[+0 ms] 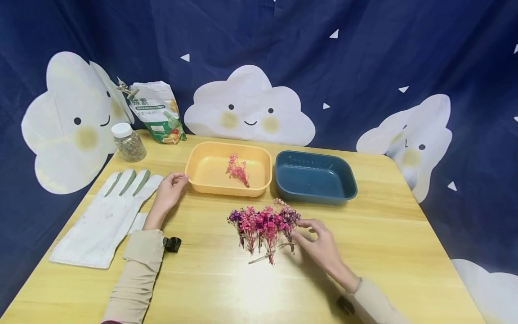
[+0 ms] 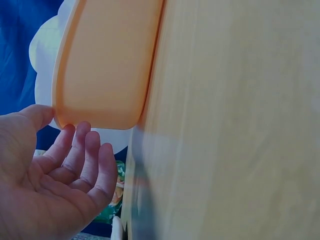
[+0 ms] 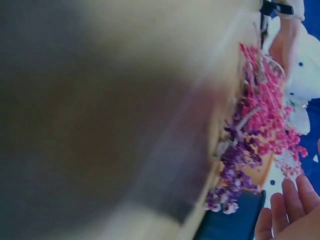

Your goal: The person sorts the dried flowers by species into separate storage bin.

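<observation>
Several small bunches of dried pink and purple flowers point(image 1: 265, 223) lie side by side mid-table, some with ties around their stems. At their right edge is my right hand point(image 1: 321, 249), thumb and index finger apart; in the right wrist view the hand point(image 3: 292, 212) has its fingers extended beside the flowers point(image 3: 265, 107). One pink sprig point(image 1: 238, 170) lies inside the orange basin point(image 1: 228, 191). My left hand point(image 1: 170, 191) touches that basin's left end. In the left wrist view, the thumb and loosely bent fingers of the hand point(image 2: 60, 175) meet the basin's rim and wall point(image 2: 105, 75).
A dark blue basin point(image 1: 315, 180) stands right of the orange one. White gloves point(image 1: 101, 220) lie at the left of the table. Behind them are a lidded jar point(image 1: 130, 145) and a printed bag point(image 1: 158, 112). A cloud-patterned curtain point(image 1: 251, 40) hangs behind the table.
</observation>
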The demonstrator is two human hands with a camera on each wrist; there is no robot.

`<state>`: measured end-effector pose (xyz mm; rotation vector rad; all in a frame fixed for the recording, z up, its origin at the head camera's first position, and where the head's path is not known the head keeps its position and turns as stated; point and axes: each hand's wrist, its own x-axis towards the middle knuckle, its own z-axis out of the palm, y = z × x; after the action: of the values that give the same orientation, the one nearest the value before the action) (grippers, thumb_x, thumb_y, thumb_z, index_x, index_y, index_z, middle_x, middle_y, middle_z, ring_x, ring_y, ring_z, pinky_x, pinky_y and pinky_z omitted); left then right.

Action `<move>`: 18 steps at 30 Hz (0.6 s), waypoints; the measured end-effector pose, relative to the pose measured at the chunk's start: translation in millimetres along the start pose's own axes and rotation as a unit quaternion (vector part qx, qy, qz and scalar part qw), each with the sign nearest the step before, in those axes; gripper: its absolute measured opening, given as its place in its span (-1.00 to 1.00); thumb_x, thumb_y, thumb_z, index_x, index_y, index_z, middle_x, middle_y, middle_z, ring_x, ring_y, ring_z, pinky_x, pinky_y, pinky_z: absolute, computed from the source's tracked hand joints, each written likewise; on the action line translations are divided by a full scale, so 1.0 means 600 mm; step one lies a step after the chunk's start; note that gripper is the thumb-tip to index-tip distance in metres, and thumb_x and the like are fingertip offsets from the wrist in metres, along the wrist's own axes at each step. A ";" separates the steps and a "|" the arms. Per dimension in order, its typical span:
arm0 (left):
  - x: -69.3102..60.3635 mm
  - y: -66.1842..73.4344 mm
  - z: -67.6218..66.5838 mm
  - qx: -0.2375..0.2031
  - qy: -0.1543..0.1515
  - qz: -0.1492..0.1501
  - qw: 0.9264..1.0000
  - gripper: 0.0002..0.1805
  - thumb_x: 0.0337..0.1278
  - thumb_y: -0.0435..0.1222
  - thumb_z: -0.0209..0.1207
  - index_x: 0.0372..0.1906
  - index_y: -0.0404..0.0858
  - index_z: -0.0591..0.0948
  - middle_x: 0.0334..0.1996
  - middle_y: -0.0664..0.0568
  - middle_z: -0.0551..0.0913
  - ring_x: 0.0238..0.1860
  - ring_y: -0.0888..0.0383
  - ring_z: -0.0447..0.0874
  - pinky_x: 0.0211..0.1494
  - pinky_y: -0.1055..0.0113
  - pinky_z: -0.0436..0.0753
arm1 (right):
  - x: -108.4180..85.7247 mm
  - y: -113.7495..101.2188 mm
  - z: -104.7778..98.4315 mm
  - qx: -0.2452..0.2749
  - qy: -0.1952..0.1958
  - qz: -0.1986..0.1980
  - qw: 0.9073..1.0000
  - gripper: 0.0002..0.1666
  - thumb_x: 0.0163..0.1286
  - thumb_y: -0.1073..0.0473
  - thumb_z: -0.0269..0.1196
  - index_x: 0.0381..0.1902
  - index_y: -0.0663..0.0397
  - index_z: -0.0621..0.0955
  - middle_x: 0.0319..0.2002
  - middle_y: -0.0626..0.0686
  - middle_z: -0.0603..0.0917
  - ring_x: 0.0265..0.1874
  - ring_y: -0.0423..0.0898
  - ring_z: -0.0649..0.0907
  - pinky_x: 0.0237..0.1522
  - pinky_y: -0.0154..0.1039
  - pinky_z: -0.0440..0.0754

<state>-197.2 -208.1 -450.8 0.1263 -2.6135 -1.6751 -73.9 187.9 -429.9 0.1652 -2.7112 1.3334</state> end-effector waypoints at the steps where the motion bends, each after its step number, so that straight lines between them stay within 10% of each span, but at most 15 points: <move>1: 0.000 -0.001 0.000 -0.002 -0.001 0.000 1.000 -0.43 0.41 -0.06 -0.06 0.18 -0.50 0.39 -0.06 -0.29 0.51 -0.24 0.20 0.52 -0.23 0.60 0.55 | -0.003 0.003 0.003 -0.001 -0.004 0.006 1.000 -0.61 0.08 0.18 0.43 -0.12 0.17 0.64 -0.11 0.08 0.66 -0.13 0.02 0.59 -0.04 -0.03 0.56; 18: 0.001 -0.003 0.001 -0.005 -0.001 0.002 1.000 -0.43 0.41 -0.06 -0.06 0.19 -0.50 0.39 -0.07 -0.28 0.51 -0.30 0.26 0.52 -0.21 0.55 0.58 | -0.020 -0.003 0.043 -0.048 -0.099 -0.022 0.994 -0.62 0.07 0.08 0.44 -0.20 0.18 0.65 -0.33 -0.02 0.63 -0.30 -0.14 0.56 -0.23 -0.35 0.59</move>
<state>-198.0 -208.4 -452.4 0.1189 -2.6055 -1.6866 -63.0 167.0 -446.0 0.3645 -2.9084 1.2333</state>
